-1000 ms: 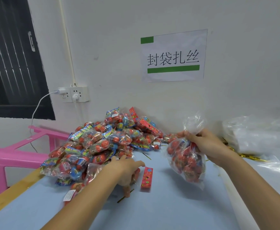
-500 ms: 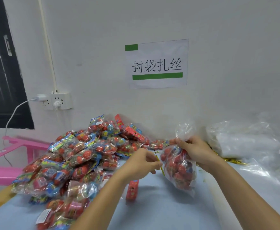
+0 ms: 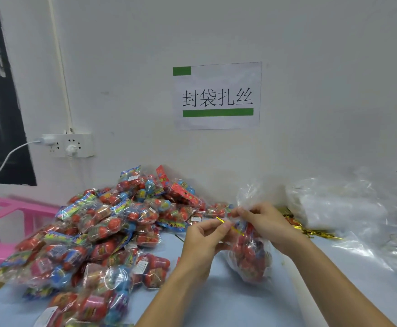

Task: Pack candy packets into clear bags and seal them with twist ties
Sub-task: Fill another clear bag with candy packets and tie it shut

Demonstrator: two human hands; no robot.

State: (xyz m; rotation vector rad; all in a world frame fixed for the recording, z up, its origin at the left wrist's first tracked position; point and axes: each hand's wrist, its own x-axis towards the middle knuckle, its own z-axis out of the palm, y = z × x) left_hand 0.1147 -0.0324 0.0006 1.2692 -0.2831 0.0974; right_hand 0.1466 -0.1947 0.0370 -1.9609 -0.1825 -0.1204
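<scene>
Blue tabletop [image 3: 216,303] against white wall [image 3: 310,67]

2 bare forearms, left hand [image 3: 203,239] and right hand [image 3: 269,224], no sleeves or jewellery

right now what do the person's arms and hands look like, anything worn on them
Both the left hand and the right hand are bare: no gloves, rings, watch or wristband show. Both forearms are uncovered as far as the bottom edge of the head view, with no sleeve cuff in sight.
</scene>
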